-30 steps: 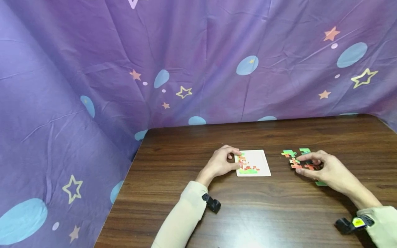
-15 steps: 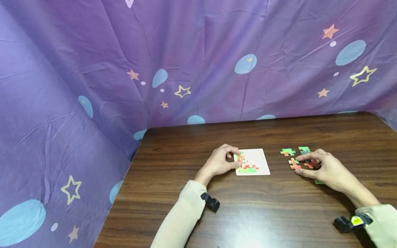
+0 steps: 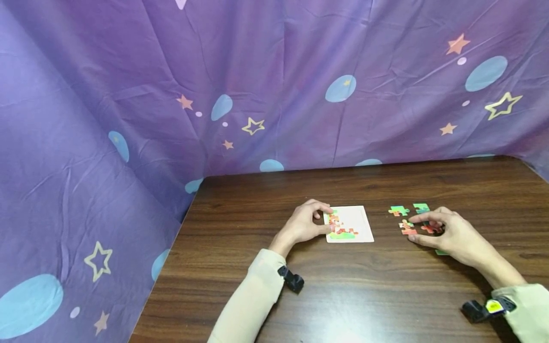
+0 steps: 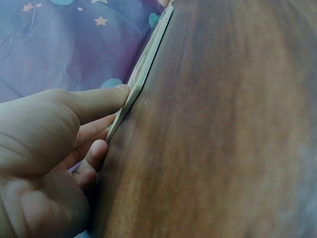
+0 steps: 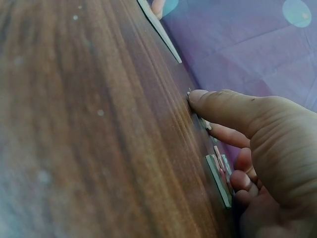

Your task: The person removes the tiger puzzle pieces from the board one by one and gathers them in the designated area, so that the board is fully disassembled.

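My left hand holds the left edge of a square white puzzle board, thumb and fingers on its border. In the left wrist view the thumb presses on the rim of the board. Joined red and green pieces fill the board's left side and lower edge; the rest of it is bare white. Right of the board, my right hand pinches a red and white puzzle piece between thumb and index finger, close at the tabletop. Its other fingers curl over more pieces, partly hiding them.
Loose puzzle pieces lie around the right hand: a green and orange one, a green one, a red one and a green one under the palm. A purple star-patterned curtain hangs behind the wooden table.
A second ago the red and white piece showed a dark shadow at its edge; now it sits flatter against the table. Both hands stay nearly still, and the head view shifts slightly.
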The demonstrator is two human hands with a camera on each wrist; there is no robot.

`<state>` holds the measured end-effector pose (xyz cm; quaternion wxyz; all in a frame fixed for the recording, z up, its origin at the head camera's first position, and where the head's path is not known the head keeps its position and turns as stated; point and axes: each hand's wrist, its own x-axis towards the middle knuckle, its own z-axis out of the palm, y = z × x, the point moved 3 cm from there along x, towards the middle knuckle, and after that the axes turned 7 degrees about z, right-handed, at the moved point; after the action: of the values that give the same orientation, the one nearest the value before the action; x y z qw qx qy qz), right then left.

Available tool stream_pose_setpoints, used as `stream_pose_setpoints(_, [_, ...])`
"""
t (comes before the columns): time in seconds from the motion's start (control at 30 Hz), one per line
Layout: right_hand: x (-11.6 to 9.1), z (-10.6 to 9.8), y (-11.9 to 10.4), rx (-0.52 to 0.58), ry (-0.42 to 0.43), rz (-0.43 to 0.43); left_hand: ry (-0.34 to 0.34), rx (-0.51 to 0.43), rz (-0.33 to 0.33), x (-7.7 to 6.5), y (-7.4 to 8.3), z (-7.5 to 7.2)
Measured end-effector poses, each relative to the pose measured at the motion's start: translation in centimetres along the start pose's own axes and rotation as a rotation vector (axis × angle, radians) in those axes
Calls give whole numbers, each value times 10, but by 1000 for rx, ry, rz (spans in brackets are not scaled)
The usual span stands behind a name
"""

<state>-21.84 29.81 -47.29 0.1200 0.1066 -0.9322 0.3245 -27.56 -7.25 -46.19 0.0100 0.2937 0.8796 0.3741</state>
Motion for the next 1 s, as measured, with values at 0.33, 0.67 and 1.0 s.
stream_pose_setpoints(0.33, [2, -4, -1, 59, -15, 12, -2, 3, 9, 0, -4, -1])
stream_pose_setpoints(0.67, [4, -19, -10, 201, 50, 67, -9, -24, -12, -3, 5, 1])
stream_pose_setpoints(1.0, [37, -14, -80, 368, -30, -8, 7, 31, 28, 4, -10, 3])
